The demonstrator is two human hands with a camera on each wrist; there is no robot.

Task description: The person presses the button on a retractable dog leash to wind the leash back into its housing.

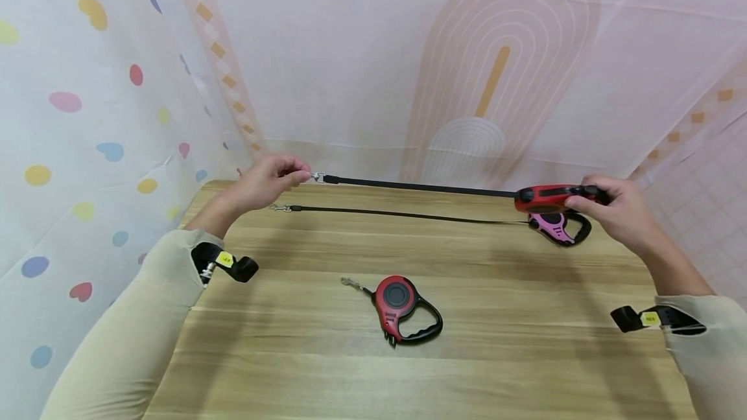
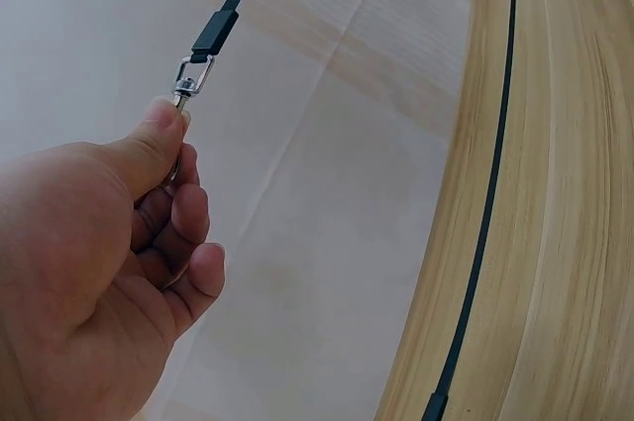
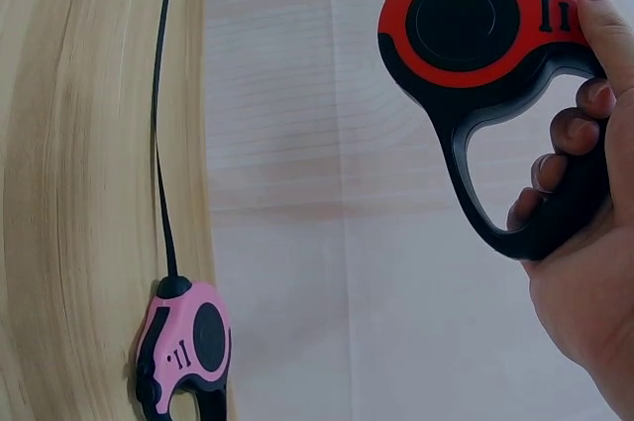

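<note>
1. The left hand (image 1: 265, 180) pinches the metal clip (image 2: 190, 79) of a leash between thumb and curled fingers (image 2: 178, 233); the clip's swivel ring stands just past the thumb tip, clear of the surface (image 1: 467, 355).
2. The right hand (image 1: 618, 212) has its fingers (image 3: 570, 158) curled through the black handle of the red leash reel (image 3: 475, 45), thumb along its top edge, holding it in the air above the far right part of the surface.
3. Between the two hands the black leash tape (image 1: 420, 186) runs nearly taut and close to level. Its long axis lies left to right across the far edge of the surface, clip end at the left hand and reel end at the right.
4. Just below the held reel, a pink leash reel (image 1: 554, 227) lies flat on the surface. Its own thin cord (image 1: 403, 214) stretches leftward almost parallel to the held tape and ends in a small clip (image 1: 282, 208) close under the left hand.
5. A second red reel (image 1: 403, 306) lies near the middle of the surface, nearer the person, its short clip end pointing left, well apart from both hands.
6. Patterned cloth (image 1: 373, 50) hangs behind and at both sides.
</note>
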